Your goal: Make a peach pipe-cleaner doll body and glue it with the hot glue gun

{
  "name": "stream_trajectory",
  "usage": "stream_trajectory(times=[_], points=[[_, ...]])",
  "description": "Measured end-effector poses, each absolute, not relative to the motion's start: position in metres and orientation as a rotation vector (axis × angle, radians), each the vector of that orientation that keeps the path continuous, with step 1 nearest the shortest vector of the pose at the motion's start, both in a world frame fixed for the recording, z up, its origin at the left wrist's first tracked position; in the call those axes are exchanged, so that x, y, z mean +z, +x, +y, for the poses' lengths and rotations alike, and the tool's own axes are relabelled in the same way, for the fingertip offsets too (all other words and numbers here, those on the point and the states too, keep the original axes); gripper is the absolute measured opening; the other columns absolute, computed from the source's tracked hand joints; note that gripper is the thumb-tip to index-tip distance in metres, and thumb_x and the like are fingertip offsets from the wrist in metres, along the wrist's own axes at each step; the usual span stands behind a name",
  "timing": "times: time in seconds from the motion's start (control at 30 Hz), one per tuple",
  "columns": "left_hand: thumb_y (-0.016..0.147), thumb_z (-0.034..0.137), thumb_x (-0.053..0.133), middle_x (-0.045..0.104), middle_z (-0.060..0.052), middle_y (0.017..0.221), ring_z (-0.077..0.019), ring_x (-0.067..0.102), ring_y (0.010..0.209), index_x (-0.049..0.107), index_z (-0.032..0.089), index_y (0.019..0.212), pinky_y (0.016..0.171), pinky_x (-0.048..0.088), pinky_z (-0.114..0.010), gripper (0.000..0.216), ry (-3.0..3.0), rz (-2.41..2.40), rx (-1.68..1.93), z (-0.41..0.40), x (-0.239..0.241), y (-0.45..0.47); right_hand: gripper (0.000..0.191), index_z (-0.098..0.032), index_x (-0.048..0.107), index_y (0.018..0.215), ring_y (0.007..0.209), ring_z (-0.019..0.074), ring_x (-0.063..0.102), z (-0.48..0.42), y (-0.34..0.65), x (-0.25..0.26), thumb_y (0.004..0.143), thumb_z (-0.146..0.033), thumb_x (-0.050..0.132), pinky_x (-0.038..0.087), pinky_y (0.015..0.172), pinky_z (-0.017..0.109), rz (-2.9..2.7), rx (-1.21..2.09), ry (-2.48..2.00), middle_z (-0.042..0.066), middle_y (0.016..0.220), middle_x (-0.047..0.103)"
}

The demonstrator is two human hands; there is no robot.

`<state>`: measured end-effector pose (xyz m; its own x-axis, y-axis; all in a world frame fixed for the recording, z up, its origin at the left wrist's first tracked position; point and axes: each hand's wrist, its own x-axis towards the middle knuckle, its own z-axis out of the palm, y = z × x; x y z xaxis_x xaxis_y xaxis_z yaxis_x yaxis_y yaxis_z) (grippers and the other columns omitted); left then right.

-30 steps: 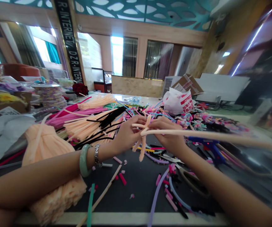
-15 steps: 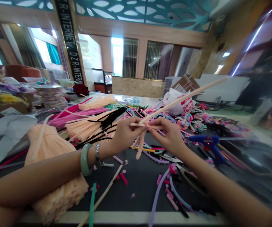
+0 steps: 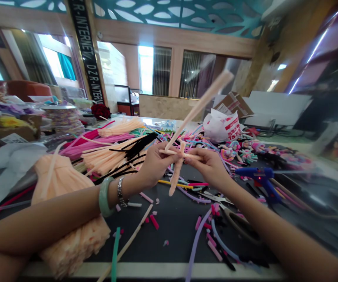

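left grip (image 3: pixel 155 166): nearly closed, thumb and fingers pinching the peach pipe cleaners (image 3: pixel 177 172) at their crossing; jade bangle (image 3: pixel 104 196) and chain bracelet (image 3: pixel 121 192) around the wrist.
right grip (image 3: pixel 208 166): nearly closed on the crosswise strand, just right of the crossing, fingertips almost touching the left grip.
arms: forearms angled inward toward the crossing, wrists lifted, elbows well apart.
peach pipe cleaners: held between both grips above the tabletop (image 3: pixel 175 244); one long, blurred end slanting up and away, one short end hanging down.
handling: best pinched close to the crossing, with even tension on both strands, for a snug, unslipping join.
left of the crossing: bundled peach strips (image 3: pixel 110 158), black pipe cleaners (image 3: pixel 136 147), pink pipe cleaners (image 3: pixel 81 147).
right of the crossing: blue glue gun (image 3: pixel 258 176), scissors (image 3: pixel 239 223).
beyond the crossing: white plastic bag (image 3: pixel 222 126), cardboard box (image 3: pixel 233 105).
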<state>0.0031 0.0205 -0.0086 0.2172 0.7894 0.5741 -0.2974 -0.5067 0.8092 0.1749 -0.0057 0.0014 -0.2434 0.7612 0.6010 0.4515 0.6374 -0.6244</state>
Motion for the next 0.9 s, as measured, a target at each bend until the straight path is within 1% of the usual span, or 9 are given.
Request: stream_trajectory(times=[0.27, 0.37, 0.47, 0.5, 0.57, 0.67, 0.73, 0.8, 0.9], points=[[0.067, 0.022, 0.076, 0.057, 0.003, 0.063, -0.0087, 0.053, 0.064, 0.062, 0.014, 0.066, 0.063, 0.043, -0.022, 0.016, 1.512, 0.464, 1.442, 0.022, -0.008, 0.003, 0.023, -0.017, 0.069, 0.085, 0.061, 0.0123, 0.051, -0.007, 0.176, 0.003, 0.080, -0.038, 0.063, 0.038, 0.056, 0.025, -1.862, 0.517, -0.943, 0.001, 0.071, 0.063], [0.067, 0.023, 0.076, 0.058, 0.003, 0.064, -0.0090, 0.054, 0.064, 0.061, 0.014, 0.067, 0.063, 0.044, -0.022, 0.017, 1.507, 0.463, 1.434, 0.020, -0.007, 0.003, 0.030, -0.018, 0.068, 0.090, 0.070, 0.0144, 0.056, -0.008, 0.184, 0.010, 0.079, -0.045, 0.064, 0.042, 0.064, 0.027, -1.867, 0.586, -0.877, 0.003, 0.081, 0.065], [0.068, 0.023, 0.076, 0.058, 0.003, 0.065, -0.0085, 0.056, 0.064, 0.059, 0.013, 0.070, 0.061, 0.045, -0.021, 0.019, 1.519, 0.447, 1.381, 0.014, -0.005, 0.004, 0.038, -0.020, 0.068, 0.099, 0.082, 0.0169, 0.060, -0.007, 0.194, 0.017, 0.083, -0.053, 0.054, 0.046, 0.072, 0.030, -1.806, 0.748, -0.710, 0.005, 0.089, 0.067], [0.067, 0.021, 0.076, 0.058, 0.004, 0.064, -0.0082, 0.057, 0.063, 0.058, 0.014, 0.072, 0.060, 0.046, -0.020, 0.020, 1.515, 0.448, 1.346, 0.012, -0.005, 0.004, 0.037, -0.022, 0.068, 0.100, 0.084, 0.0167, 0.059, -0.006, 0.196, 0.019, 0.083, -0.052, 0.055, 0.046, 0.074, 0.030, -1.778, 0.793, -0.658, 0.004, 0.090, 0.066], [0.065, 0.018, 0.077, 0.058, 0.005, 0.064, -0.0079, 0.059, 0.061, 0.052, 0.016, 0.079, 0.060, 0.047, -0.019, 0.028, 1.492, 0.444, 1.258, 0.007, -0.004, 0.004, 0.030, -0.025, 0.068, 0.101, 0.083, 0.0156, 0.058, -0.007, 0.199, 0.020, 0.079, -0.046, 0.064, 0.046, 0.074, 0.028, -1.753, 0.829, -0.591, 0.003, 0.089, 0.064], [0.065, 0.015, 0.077, 0.060, 0.006, 0.065, -0.0087, 0.061, 0.062, 0.045, 0.019, 0.087, 0.061, 0.050, -0.020, 0.039, 1.497, 0.400, 1.123, 0.002, -0.004, 0.004, 0.028, -0.028, 0.069, 0.100, 0.075, 0.0136, 0.052, -0.012, 0.195, 0.019, 0.073, -0.036, 0.073, 0.043, 0.067, 0.027, -1.811, 0.762, -0.567, 0.000, 0.080, 0.057], [0.067, 0.016, 0.077, 0.061, 0.006, 0.066, -0.0095, 0.062, 0.062, 0.042, 0.020, 0.089, 0.061, 0.050, -0.021, 0.041, 1.530, 0.355, 1.053, 0.001, -0.005, 0.004, 0.025, -0.028, 0.071, 0.097, 0.073, 0.0137, 0.051, -0.017, 0.189, 0.019, 0.073, -0.032, 0.074, 0.042, 0.066, 0.027, -1.865, 0.694, -0.559, -0.001, 0.075, 0.054], [0.068, 0.017, 0.077, 0.060, 0.006, 0.066, -0.0092, 0.061, 0.061, 0.039, 0.020, 0.088, 0.058, 0.048, -0.020, 0.043, 1.559, 0.325, 0.998, 0.000, -0.005, 0.003, 0.017, -0.026, 0.072, 0.091, 0.075, 0.0144, 0.053, -0.023, 0.184, 0.020, 0.074, -0.029, 0.072, 0.043, 0.067, 0.028, -1.910, 0.666, -0.558, 0.000, 0.076, 0.058], [0.067, 0.019, 0.078, 0.056, 0.008, 0.064, -0.0079, 0.058, 0.058, 0.038, 0.021, 0.087, 0.053, 0.045, -0.017, 0.045, 1.609, 0.331, 0.956, -0.002, -0.004, 0.003, 0.008, -0.023, 0.071, 0.082, 0.073, 0.0135, 0.056, -0.029, 0.178, 0.023, 0.077, -0.029, 0.069, 0.044, 0.064, 0.027, -1.891, 0.788, -0.602, 0.000, 0.077, 0.062]])
